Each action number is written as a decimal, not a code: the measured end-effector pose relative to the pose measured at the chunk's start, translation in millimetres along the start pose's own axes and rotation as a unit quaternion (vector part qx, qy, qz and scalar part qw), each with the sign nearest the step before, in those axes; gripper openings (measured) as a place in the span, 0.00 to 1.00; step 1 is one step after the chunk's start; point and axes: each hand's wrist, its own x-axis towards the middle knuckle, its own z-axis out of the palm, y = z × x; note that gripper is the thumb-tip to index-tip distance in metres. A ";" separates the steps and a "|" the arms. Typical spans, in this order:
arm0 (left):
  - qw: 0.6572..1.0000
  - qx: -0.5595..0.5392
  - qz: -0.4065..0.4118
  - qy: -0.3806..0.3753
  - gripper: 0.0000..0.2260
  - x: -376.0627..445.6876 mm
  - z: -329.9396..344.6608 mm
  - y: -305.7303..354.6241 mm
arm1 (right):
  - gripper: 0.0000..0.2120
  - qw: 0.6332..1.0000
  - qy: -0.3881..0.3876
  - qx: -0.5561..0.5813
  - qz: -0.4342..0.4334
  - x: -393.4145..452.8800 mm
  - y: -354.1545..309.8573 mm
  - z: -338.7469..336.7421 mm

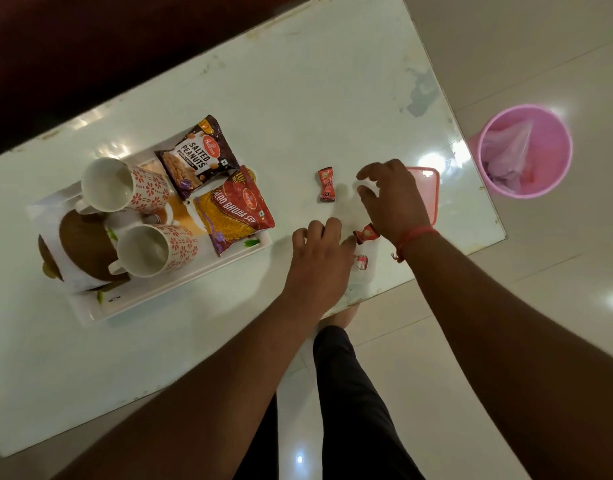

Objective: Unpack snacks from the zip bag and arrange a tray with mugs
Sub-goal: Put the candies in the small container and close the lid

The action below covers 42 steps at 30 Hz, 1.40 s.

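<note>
Zip bag (362, 216), clear and nearly invisible, lies at 3 o'clock of the tray (180, 285); left hand (318, 261) and right hand (395, 199) spread loosely, holding nothing.

Dark packet (197, 155) reads "SALTED PEANUTS"; red packet (237, 211) "ALOO BHUJIA SEV".

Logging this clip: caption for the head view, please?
Both hands, left hand and right hand, hover over red wrapped candies beside a white tray holding two patterned mugs and snack packets.

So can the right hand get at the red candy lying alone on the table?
Probably yes: the right hand hovers open just beside the red candy, with only bare table between them.
</note>
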 end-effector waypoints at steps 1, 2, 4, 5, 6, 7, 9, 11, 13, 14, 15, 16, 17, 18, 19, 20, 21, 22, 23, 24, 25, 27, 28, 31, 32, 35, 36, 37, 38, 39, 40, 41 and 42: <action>1.000 -0.015 -0.007 0.006 0.17 0.9 -0.7 -2.1 | 0.08 1.000 -0.023 -0.013 -0.003 6.8 -3.0 -1.5; 0.999 -0.043 -0.023 0.008 0.16 1.0 -1.9 -4.3 | 0.08 0.999 -0.043 -0.024 -0.002 11.3 -5.9 -3.8; 0.987 -0.133 -0.089 -0.003 0.15 0.3 -4.5 -8.7 | 0.07 0.997 -0.068 -0.048 -0.003 9.9 -9.0 -10.4; 0.974 -0.184 -0.128 -0.011 0.14 -0.2 -5.7 -10.4 | 0.08 0.995 -0.073 -0.062 -0.008 3.7 -9.0 -14.2; 0.961 -0.225 -0.157 -0.017 0.14 -0.8 -5.9 -11.7 | 0.09 0.994 -0.077 -0.075 -0.015 -5.6 -7.7 -17.8; 0.951 -0.253 -0.175 -0.019 0.13 -1.1 -5.9 -12.7 | 0.10 0.993 -0.078 -0.087 -0.022 -17.1 -5.5 -20.0; 0.936 -0.296 -0.188 -0.023 0.11 -1.4 -7.8 -13.5 | 0.12 0.990 -0.075 -0.113 -0.037 -41.5 0.1 -19.9; 0.925 -0.326 -0.195 -0.031 0.11 -0.7 -10.0 -12.2 | 0.16 0.987 -0.063 -0.137 -0.052 -60.3 6.4 -12.7; 0.920 -0.335 -0.201 -0.036 0.11 -0.9 -10.3 -10.0 | 0.19 0.988 -0.044 -0.136 -0.059 -70.5 11.6 -2.9; 0.919 -0.336 -0.203 -0.037 0.11 -1.2 -10.1 -9.0 | 0.18 0.989 -0.030 -0.130 -0.064 -73.1 13.1 1.4; 0.918 -0.337 -0.204 -0.036 0.11 -1.3 -9.7 -8.4 | 0.17 0.989 -0.016 -0.129 -0.072 -74.0 14.5 5.3; 0.918 -0.338 -0.205 -0.034 0.11 -1.4 -9.0 -8.3 | 0.15 0.988 -0.002 -0.132 -0.081 -73.7 15.1 8.1; 0.917 -0.340 -0.206 -0.034 0.11 -1.5 -8.2 -8.1 | 0.13 0.987 0.013 -0.138 -0.087 -73.0 15.6 10.7; 0.916 -0.341 -0.208 -0.032 0.11 -1.7 -7.6 -7.9 | 0.11 0.986 0.026 -0.142 -0.089 -72.1 15.7 12.8; 0.916 -0.341 -0.209 -0.032 0.11 -1.7 -7.1 -7.6 | 0.10 0.985 0.035 -0.143 -0.088 -71.3 15.5 14.3; 0.915 -0.343 -0.209 -0.031 0.11 -1.8 -6.6 -7.4 | 0.10 0.985 0.039 -0.142 -0.087 -70.7 15.7 16.0; 0.914 -0.345 -0.210 -0.031 0.11 -1.9 -6.0 -7.4 | 0.09 0.985 0.041 -0.142 -0.087 -70.2 15.8 17.9; 0.914 -0.347 -0.211 -0.031 0.11 -2.0 -5.5 -7.2 | 0.10 0.985 0.038 -0.143 -0.086 -70.2 16.5 19.6; 0.913 -0.348 -0.211 -0.030 0.11 -1.9 -5.3 -7.1 | 0.10 0.984 0.034 -0.150 -0.086 -70.4 17.4 21.6; 0.913 -0.348 -0.210 -0.029 0.11 -2.1 -5.0 -7.2 | 0.11 0.983 0.030 -0.161 -0.085 -71.0 18.2 23.4; 0.914 -0.348 -0.210 -0.027 0.11 -2.1 -4.8 -7.2 | 0.11 0.981 0.027 -0.173 -0.083 -71.5 18.9 25.0; 0.913 -0.350 -0.207 -0.020 0.11 -2.4 -3.9 -7.3 | 0.10 0.981 0.037 -0.176 -0.078 -72.4 19.0 26.0; 0.913 -0.352 -0.205 -0.014 0.11 -3.0 -3.6 -7.6 | 0.09 0.982 0.053 -0.164 -0.078 -71.9 17.5 25.3; 0.914 -0.356 -0.195 0.025 0.09 -3.5 -4.5 -11.3 | 0.09 0.983 0.106 -0.115 -0.091 -60.2 6.7 20.4; 0.915 -0.353 -0.192 0.041 0.09 -3.1 -5.0 -13.5 | 0.10 0.983 0.114 -0.104 -0.097 -51.1 1.6 17.9; 0.907 -0.359 -0.213 0.062 0.08 2.7 -7.4 -21.7 | 0.13 0.988 0.078 -0.088 -0.101 -9.9 -15.4 12.2; 0.902 -0.362 -0.226 0.062 0.08 6.3 -8.4 -25.5 | 0.14 0.991 0.039 -0.094 -0.091 5.7 -22.1 11.4; 0.899 -0.362 -0.237 0.061 0.08 10.4 -9.7 -29.3 | 0.17 0.991 -0.010 -0.113 -0.074 19.7 -29.4 12.2; 0.900 -0.356 -0.245 0.059 0.08 14.7 -11.2 -33.4 | 0.20 0.986 -0.058 -0.145 -0.056 31.3 -37.0 14.3; 0.901 -0.350 -0.251 0.053 0.09 19.3 -12.5 -37.1 | 0.22 0.977 -0.097 -0.182 -0.045 39.8 -42.9 18.1; 0.902 -0.346 -0.256 0.045 0.09 23.9 -13.6 -40.6 | 0.23 0.968 -0.121 -0.214 -0.045 45.4 -46.9 23.8; 0.902 -0.342 -0.260 0.033 0.10 28.2 -14.1 -43.1 | 0.23 0.962 -0.128 -0.236 -0.053 48.9 -49.2 30.0; 0.903 -0.339 -0.263 0.020 0.10 31.8 -14.3 -44.7 | 0.21 0.958 -0.125 -0.249 -0.065 50.4 -51.0 34.9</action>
